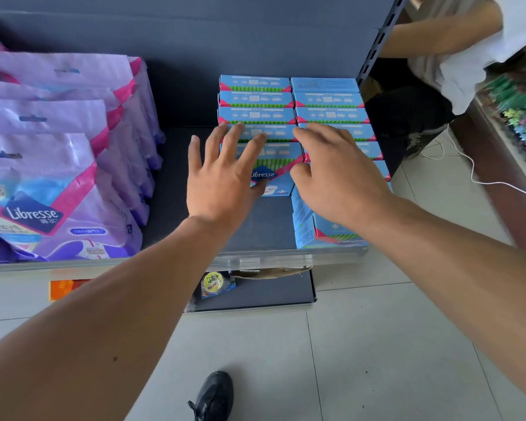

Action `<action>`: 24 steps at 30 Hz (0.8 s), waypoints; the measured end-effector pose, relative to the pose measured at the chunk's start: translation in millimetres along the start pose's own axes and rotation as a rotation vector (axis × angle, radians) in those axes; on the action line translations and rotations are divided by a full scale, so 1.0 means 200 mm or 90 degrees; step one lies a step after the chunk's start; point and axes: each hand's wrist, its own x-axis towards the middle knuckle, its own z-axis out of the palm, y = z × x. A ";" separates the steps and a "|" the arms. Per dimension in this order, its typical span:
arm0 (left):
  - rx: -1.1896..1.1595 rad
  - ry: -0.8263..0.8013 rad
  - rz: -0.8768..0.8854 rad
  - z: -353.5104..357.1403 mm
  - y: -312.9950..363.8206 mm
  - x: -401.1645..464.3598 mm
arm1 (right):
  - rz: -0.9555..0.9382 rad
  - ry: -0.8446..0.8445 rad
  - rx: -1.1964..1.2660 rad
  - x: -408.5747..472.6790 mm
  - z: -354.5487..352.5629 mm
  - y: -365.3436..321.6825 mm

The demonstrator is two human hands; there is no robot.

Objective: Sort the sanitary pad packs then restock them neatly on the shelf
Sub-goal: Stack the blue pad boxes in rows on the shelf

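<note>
Two rows of blue Libresse boxes (257,100) stand on the dark grey shelf (176,183), running from the back panel toward the front. My left hand (222,174) is spread flat, fingers straight, over the left row's front boxes. My right hand (334,171) lies with loosely bent fingers on the right row (331,100). One blue box (319,229) at the shelf's front right lies turned differently from the rows. Several purple Libresse bags (52,165) stand in a row on the left of the shelf.
Another person in a white top (468,50) is at the upper right beside the shelf upright (377,38). A lower shelf (255,293) holds a small yellow item. A white cable (468,159) lies on the tiled floor. My black shoe (214,396) shows below.
</note>
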 end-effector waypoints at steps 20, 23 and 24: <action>-0.241 0.017 0.024 -0.42 0.18 -0.09 | -0.038 0.127 -0.017 -0.35 -0.12 0.01; -0.273 -0.018 0.066 -0.61 0.34 -0.20 | -0.006 0.166 0.000 -0.60 -0.16 0.03; -0.272 -0.023 0.085 -0.66 0.39 -0.25 | 0.004 0.174 -0.003 -0.69 -0.17 0.04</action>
